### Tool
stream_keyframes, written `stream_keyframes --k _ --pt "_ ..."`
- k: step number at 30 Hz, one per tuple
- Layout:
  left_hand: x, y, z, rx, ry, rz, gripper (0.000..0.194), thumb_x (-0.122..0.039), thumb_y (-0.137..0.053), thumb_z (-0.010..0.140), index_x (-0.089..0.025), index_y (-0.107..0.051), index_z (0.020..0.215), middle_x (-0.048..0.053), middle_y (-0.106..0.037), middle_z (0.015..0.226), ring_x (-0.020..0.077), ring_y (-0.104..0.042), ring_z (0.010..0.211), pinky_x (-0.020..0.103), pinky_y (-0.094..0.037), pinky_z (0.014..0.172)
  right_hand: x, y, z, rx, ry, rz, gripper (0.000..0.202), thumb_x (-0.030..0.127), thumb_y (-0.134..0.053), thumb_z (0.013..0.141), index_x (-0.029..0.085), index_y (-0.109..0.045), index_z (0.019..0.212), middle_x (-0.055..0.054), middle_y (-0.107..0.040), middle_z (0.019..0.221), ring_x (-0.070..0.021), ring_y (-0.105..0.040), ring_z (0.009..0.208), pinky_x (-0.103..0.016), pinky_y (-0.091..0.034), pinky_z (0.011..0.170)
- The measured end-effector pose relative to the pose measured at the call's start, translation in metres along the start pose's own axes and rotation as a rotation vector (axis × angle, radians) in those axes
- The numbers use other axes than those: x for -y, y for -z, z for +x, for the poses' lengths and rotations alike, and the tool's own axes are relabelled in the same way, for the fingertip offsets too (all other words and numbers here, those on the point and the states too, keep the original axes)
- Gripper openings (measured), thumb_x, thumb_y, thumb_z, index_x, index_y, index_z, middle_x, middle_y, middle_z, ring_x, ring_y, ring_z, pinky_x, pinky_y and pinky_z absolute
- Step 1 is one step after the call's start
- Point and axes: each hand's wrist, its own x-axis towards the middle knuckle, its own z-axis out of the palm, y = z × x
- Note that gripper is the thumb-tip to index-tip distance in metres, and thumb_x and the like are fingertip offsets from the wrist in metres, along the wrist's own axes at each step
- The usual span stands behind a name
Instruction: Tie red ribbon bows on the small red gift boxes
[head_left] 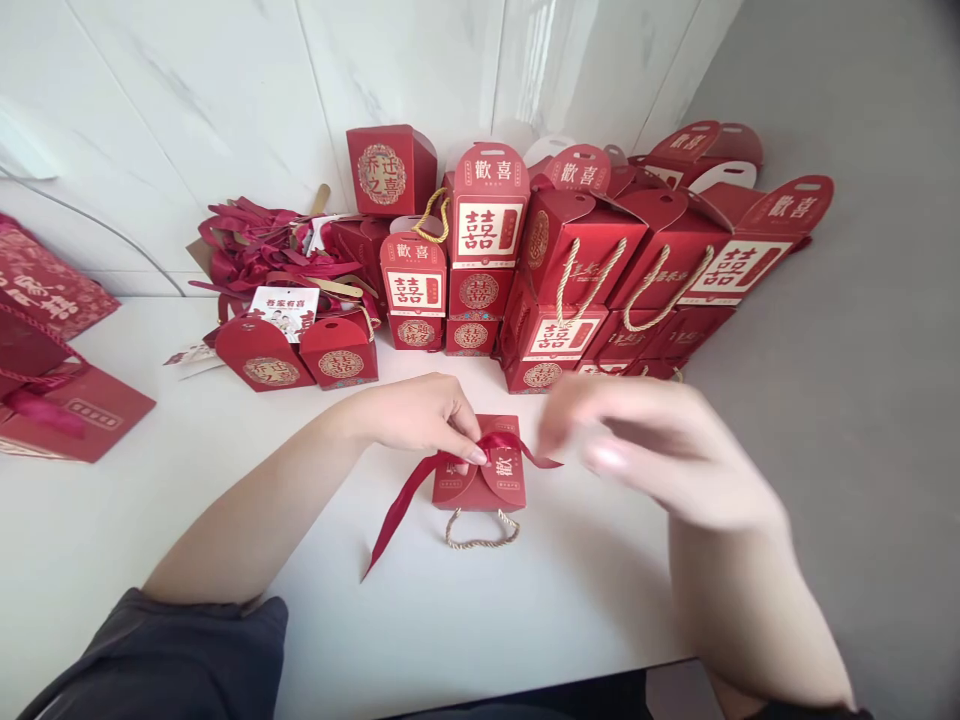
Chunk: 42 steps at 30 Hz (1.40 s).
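Observation:
A small red gift box (pixel 480 493) with printed characters lies on the white table in front of me, its top flaps folded in. A dark red ribbon (pixel 405 505) crosses its top, one tail hanging to the left and a shorter end sticking out to the right. My left hand (pixel 431 420) pinches the ribbon at the middle of the box top. To the right, my right hand (pixel 645 440) is raised, fingers bent and smeared by motion; the ribbon's right end is near its fingertips. A twisted gold cord handle (pixel 482 544) rests on the table at the box's near side.
Stacked red gift boxes (pixel 577 240) with cord handles stand along the tiled wall. At the back left lies a pile of dark red ribbons (pixel 262 245) beside more boxes (pixel 341 350). Red paper bags (pixel 97 405) sit at the far left.

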Motion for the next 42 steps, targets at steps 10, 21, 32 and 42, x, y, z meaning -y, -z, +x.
stream_keyframes --k 10,21,32,42 --pt "0.016 0.004 0.016 0.087 0.03 -0.075 0.029 -0.044 -0.069 0.078 -0.017 -0.076 0.073 0.003 -0.074 0.075 0.0123 -0.058 0.066 0.022 -0.039 0.061 -0.077 -0.012 0.044 0.203 -0.117 0.092 0.023 0.038 -0.068 0.087 0.018 -0.065 0.077 -0.005 -0.063 0.117 -0.0178 -0.06 0.102 -0.031 -0.046 0.089" --pt "0.017 0.006 0.021 0.205 -0.07 -0.231 0.02 -0.022 -0.057 0.086 -0.013 -0.074 0.09 0.004 -0.071 0.077 0.0121 -0.06 0.067 0.023 -0.048 0.069 -0.041 -0.026 0.031 0.334 0.076 -0.266 0.015 0.003 -0.064 0.081 0.017 -0.065 0.077 -0.001 -0.066 0.08 -0.0134 -0.059 0.072 -0.024 -0.043 0.063" --pt "0.017 -0.012 0.02 -0.042 0.017 -0.275 0.023 -0.018 -0.056 0.079 -0.017 -0.077 0.088 0.005 -0.074 0.089 0.0154 -0.064 0.08 0.024 -0.05 0.072 -0.052 -0.017 0.03 0.334 0.008 -0.191 0.015 0.007 -0.066 0.081 0.021 -0.071 0.081 0.002 -0.073 0.08 -0.0106 -0.064 0.063 -0.022 -0.045 0.059" --pt "0.02 -0.015 0.026 -0.095 0.088 -0.235 0.026 -0.035 -0.073 0.071 -0.015 -0.077 0.088 0.005 -0.075 0.085 0.0186 -0.067 0.079 0.026 -0.05 0.069 -0.049 -0.008 0.03 0.389 -0.027 -0.137 0.008 0.012 -0.068 0.082 0.02 -0.07 0.08 0.003 -0.071 0.079 -0.0096 -0.062 0.063 -0.022 -0.044 0.06"
